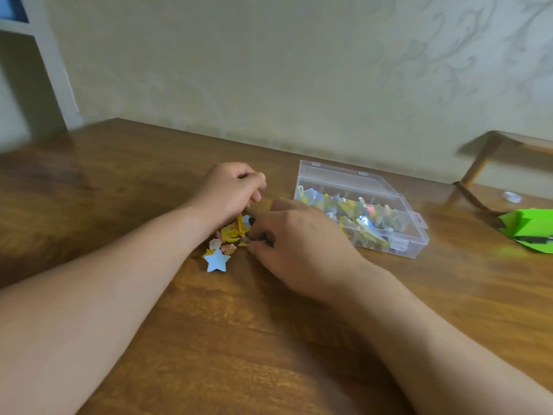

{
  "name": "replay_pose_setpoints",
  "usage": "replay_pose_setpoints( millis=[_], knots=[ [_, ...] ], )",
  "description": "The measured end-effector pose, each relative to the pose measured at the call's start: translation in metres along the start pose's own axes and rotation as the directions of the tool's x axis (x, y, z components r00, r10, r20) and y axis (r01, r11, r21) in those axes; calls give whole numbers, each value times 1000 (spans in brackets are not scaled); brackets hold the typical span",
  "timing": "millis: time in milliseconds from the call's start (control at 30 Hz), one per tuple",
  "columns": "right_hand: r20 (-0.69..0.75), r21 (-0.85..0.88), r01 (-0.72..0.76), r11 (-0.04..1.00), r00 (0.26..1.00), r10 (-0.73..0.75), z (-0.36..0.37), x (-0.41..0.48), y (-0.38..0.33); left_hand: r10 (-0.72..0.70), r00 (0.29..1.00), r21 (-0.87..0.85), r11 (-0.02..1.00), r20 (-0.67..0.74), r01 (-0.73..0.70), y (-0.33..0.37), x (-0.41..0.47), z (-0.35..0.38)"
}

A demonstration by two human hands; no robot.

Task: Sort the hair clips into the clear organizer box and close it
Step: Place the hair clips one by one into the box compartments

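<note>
Now my left hand (pixel 232 191) pinches a yellow clip (pixel 240 223), long axis near-vertical; my right hand (pixel 299 238) curls on the pile (pixel 223 247), grip unclear. Right, the organizer box (pixel 362 211), lid closed, holds clips.

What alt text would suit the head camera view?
Both hands, left and right, pick at a small pile of hair clips on a wooden table. To their right sits an open clear box holding more clips.
</note>
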State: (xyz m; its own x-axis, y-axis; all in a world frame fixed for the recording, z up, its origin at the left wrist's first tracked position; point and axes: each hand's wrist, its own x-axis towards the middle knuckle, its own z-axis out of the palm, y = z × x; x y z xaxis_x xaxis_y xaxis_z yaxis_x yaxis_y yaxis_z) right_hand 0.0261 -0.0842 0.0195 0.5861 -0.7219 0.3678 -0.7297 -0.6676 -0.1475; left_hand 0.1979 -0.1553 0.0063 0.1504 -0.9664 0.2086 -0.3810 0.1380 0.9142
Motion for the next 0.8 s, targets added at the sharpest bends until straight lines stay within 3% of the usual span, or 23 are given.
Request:
replay_pose_setpoints(
  millis=[467,600,667,800],
  knots=[
    [-31,25,132,991,991,-131,1,-1,-5,141,988,7,990,59,-142,-5,4,-4],
    [-30,55,176,983,984,-175,1,0,-1,236,926,-23,971,296,-240,6,-4,-8],
    [-36,111,186,976,982,-183,1,-1,2,216,893,3,972,396,-236,11,-9,-9],
    [-16,271,117,955,993,-117,-11,-6,11,170,880,7,981,444,-193,12,-12,-9]
  ],
)
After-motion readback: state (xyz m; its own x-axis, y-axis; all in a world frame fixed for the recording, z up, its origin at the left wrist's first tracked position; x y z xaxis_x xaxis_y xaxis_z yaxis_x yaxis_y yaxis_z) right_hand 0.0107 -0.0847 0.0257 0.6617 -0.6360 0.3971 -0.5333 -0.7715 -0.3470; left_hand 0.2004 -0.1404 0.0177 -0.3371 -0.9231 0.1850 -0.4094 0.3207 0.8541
